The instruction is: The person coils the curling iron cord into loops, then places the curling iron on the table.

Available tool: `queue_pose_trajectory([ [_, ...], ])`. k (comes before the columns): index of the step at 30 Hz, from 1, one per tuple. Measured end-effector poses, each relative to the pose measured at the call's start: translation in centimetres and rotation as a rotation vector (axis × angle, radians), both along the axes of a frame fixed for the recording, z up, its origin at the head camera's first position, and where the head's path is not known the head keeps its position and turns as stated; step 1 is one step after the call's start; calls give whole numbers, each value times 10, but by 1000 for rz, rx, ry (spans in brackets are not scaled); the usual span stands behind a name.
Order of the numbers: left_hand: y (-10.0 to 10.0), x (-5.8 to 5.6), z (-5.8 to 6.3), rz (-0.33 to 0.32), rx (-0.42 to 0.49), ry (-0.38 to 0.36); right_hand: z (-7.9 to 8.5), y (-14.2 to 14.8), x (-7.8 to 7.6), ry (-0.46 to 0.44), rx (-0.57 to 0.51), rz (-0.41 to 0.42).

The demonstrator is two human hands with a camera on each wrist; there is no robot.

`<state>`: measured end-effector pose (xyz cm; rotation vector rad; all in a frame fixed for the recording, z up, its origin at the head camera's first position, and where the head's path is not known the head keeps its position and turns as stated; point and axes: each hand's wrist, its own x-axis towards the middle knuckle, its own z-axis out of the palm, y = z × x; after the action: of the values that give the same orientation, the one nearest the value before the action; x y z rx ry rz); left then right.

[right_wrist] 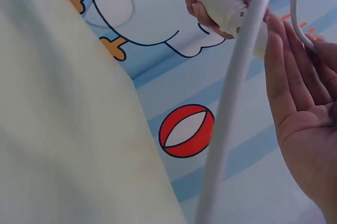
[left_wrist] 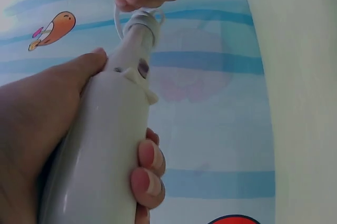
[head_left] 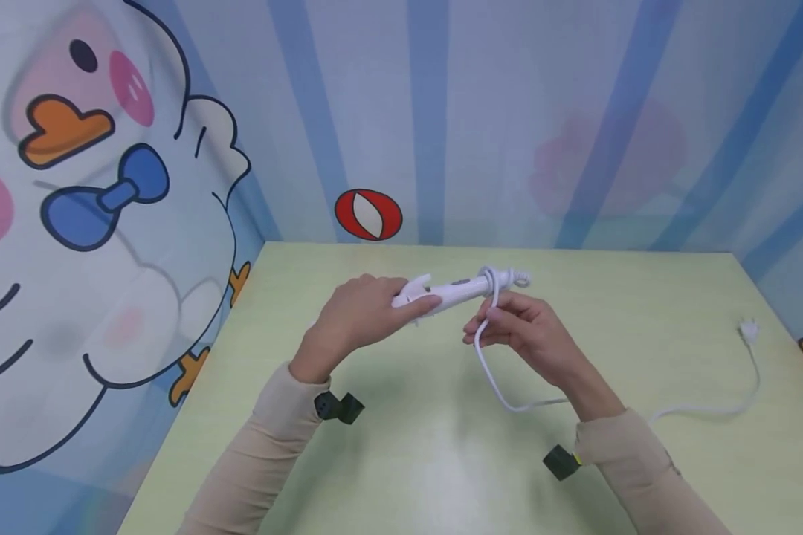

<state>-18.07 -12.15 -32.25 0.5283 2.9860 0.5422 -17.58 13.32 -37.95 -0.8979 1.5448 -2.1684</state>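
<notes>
A white hair curling iron is held above the table, tilted slightly up to the right. My left hand grips its thick end, with fingers wrapped around the white body in the left wrist view. White cord loops around the thin handle end near the coiled cord guard. Just below that loop, my right hand pinches the cord between thumb and fingers. In the right wrist view the cord arches up close to the camera and runs down into the right hand's fingers.
The cord runs under the right forearm to a two-pin plug lying on the right of the pale yellow table. A printed cloth backdrop with blue stripes and a cartoon bird stands along the back and left.
</notes>
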Motion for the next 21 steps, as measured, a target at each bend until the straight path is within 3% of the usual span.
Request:
queue_pose_trajectory([
  [4, 4, 2, 0, 19, -61, 61, 2, -4, 1, 58, 67, -72],
  [8, 5, 2, 2, 45, -83, 67, 3, -5, 3, 75, 138, -101],
  [15, 0, -3, 6, 76, -45, 40, 2, -3, 2, 117, 215, -133],
  [21, -5, -5, 8, 64, 5, 14, -5, 3, -3, 192, 291, -183],
])
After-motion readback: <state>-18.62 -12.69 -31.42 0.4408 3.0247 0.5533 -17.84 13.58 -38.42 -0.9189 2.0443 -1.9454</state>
